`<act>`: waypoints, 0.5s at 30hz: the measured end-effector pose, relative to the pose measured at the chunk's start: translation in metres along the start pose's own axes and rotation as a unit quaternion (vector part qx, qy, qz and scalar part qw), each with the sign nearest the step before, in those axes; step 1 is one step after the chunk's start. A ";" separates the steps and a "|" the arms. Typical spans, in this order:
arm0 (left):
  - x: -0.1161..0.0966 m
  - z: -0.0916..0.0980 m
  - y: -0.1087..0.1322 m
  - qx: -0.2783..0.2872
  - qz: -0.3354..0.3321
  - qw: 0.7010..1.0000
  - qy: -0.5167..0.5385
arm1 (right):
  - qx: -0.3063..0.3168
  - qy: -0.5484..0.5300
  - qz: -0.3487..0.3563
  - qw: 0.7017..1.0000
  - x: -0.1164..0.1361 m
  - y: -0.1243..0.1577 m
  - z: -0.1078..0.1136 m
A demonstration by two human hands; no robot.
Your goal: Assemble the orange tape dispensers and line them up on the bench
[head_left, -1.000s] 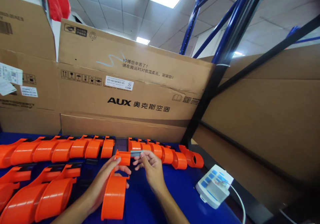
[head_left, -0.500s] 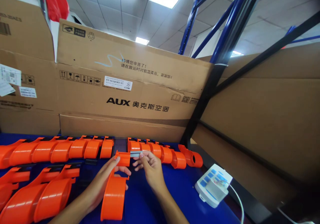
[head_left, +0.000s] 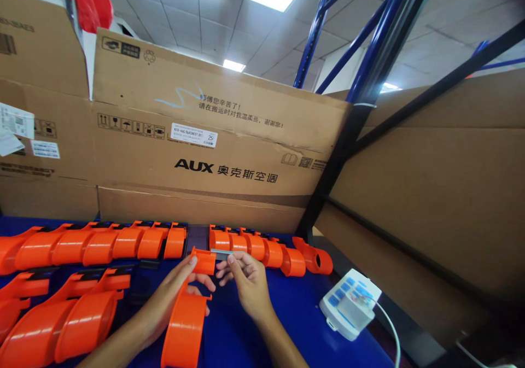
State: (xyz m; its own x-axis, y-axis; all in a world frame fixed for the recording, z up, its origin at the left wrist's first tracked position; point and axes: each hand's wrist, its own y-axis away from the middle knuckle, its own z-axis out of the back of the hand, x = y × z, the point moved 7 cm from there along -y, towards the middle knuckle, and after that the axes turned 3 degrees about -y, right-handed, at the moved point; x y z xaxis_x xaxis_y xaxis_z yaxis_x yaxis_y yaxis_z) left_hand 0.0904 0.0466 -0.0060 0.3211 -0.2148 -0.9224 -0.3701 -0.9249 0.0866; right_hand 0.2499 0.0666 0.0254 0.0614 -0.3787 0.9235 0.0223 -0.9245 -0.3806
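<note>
An orange plastic part (head_left: 184,324) with a wide curved band and a narrower top end is held in my left hand (head_left: 174,288), the thumb on the top end and the fingers behind it. Between the thumb and fingertips of my right hand (head_left: 248,280) is a thin grey metal strip (head_left: 222,253). The strip's left end meets the right edge of the orange top end; whether it reaches inside cannot be made out. Both hands are above the blue surface (head_left: 233,329).
Rows of orange parts with black pieces (head_left: 100,245) lie at the left, and more orange parts (head_left: 254,245) lie at the back right. A white device with blue buttons (head_left: 350,302) and a cable sits at the right. Cardboard panels (head_left: 205,193) and a dark post (head_left: 328,187) stand behind.
The orange part has shifted slightly, its wide lower band down and to the left. Less of the grey strip shows between its top end and my right fingertips.
</note>
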 end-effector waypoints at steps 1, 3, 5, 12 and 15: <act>0.001 0.000 -0.001 0.003 -0.006 1.000 -0.004 | -0.005 0.015 0.006 1.000 0.001 0.001 0.000; 0.003 0.000 -0.003 0.008 -0.025 1.000 -0.015 | -0.015 0.048 0.016 0.999 0.003 0.005 -0.001; 0.003 0.000 -0.004 0.012 -0.046 0.998 -0.030 | -0.010 0.119 0.042 0.992 0.007 0.008 -0.003; 0.002 -0.003 0.001 0.008 -0.055 0.997 -0.049 | 0.064 0.396 0.164 0.901 0.022 0.021 -0.024; 0.001 -0.005 0.001 0.012 -0.060 0.997 -0.054 | 0.109 0.453 0.166 0.869 0.023 0.023 -0.031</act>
State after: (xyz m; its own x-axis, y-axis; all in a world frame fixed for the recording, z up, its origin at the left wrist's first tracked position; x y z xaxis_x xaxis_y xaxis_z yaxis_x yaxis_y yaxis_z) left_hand 0.0949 0.0442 -0.0051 0.2687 -0.0675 -0.9609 -0.3559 -0.9339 -0.0340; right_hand 0.2212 0.0355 0.0392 -0.7089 -0.5926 0.3826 0.3474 -0.7654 -0.5418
